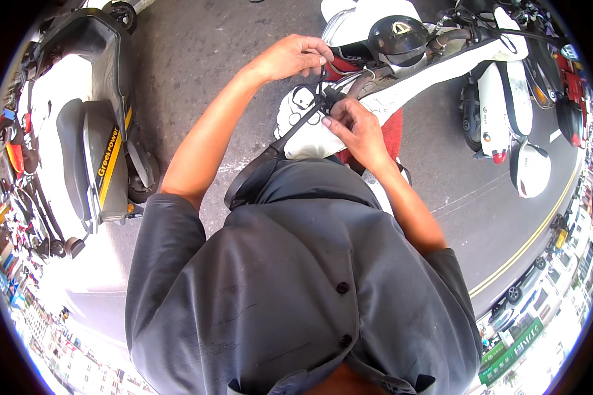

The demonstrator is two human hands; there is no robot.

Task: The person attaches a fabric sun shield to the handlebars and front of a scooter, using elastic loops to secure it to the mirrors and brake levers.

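My left hand (302, 58) is raised over the front of a white and red scooter, its fingers pinched together on a thin black cord (322, 74) that hangs down. Lower and to the right, my right hand (357, 131) is closed, with curled fingers and thumb beside a black fitting (334, 96) at the handlebar. Its fingertips are partly hidden, so what they grip cannot be made out. From that fitting a black mirror stem (301, 126) slants toward my waist, ending in a black mirror (254, 172). A white cover with a cartoon print (298, 108) lies under the stem.
A black helmet (398, 41) rests just beyond, near a long white piece (435, 78). Another scooter (89, 145) with a dark seat is parked at left. More scooters stand at right, one white (497, 108). Parked cars (540, 286) line the road's far side.
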